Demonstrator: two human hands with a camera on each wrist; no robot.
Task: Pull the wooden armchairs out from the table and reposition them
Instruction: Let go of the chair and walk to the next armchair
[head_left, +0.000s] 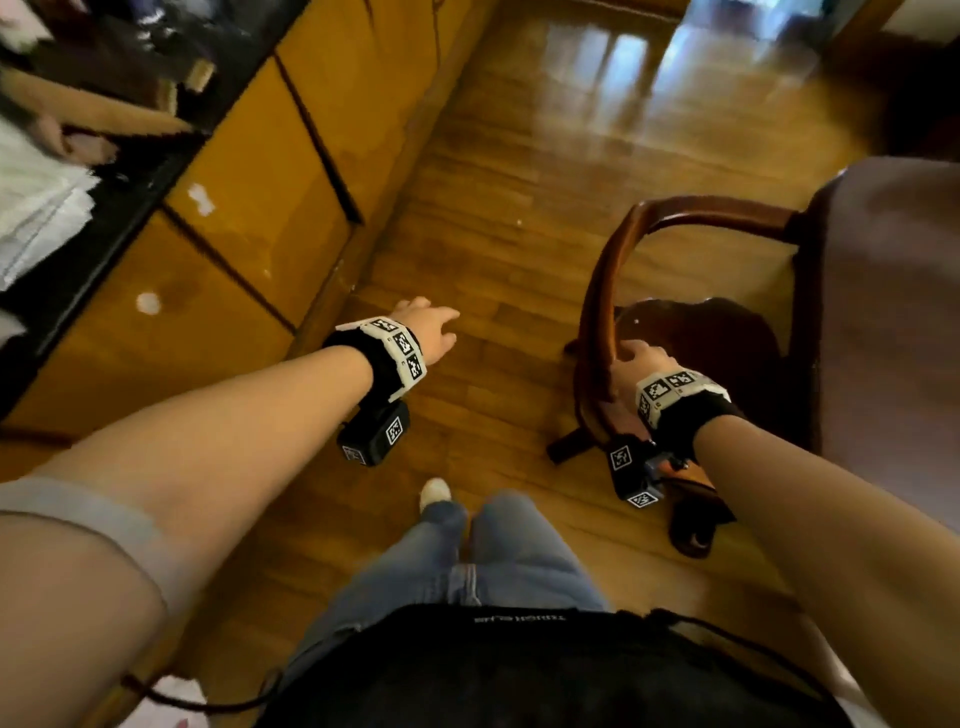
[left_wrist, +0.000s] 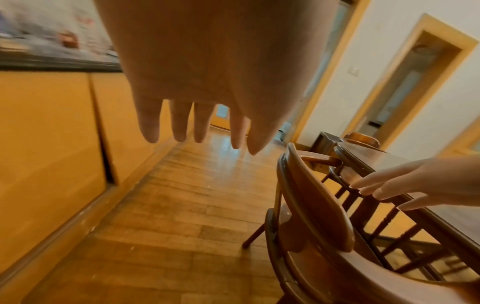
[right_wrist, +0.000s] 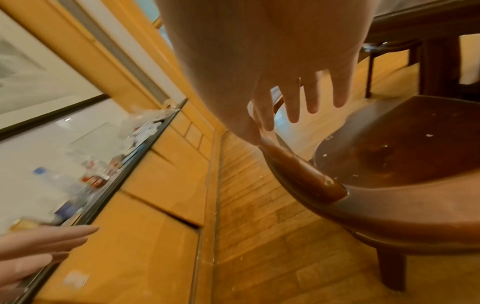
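Fingers of the right hand lie straight and slightly spread, thumb and forefinger touching the curved top rail of the dark-brown wooden armchair, which stands tucked against the dark wooden bench. Left hand hovers over the plank floor, fingers straight, holding nothing.

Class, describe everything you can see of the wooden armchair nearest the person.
The wooden armchair is dark reddish-brown and glossy, with a curved back rail running into the arms, a rounded scooped seat speckled with pale flecks, and splayed legs. It stands upright on the wooden floor, its front against the table. The right hand rests on its back rail; the left hand is clear of it.
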